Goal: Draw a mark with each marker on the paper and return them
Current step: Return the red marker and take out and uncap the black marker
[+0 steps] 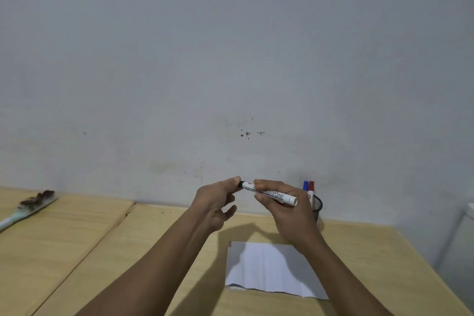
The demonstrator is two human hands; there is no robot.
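Note:
I hold a white board marker (278, 195) with a black cap level above the table. My right hand (287, 209) grips its barrel. My left hand (218, 200) pinches the black cap (242, 183) at the marker's left end. A white sheet of paper (269, 268) lies flat on the table below my hands, with small red and blue marks at its top left corner (230, 244). Behind my right hand stands a black mesh holder (317, 206) with a blue marker (305, 185) and a red marker (311, 186) upright in it.
The wooden table (128, 251) runs to a grey wall at the back. A dirty brush with a pale handle (28, 206) lies at the far left. A white object (469, 215) sits at the right edge.

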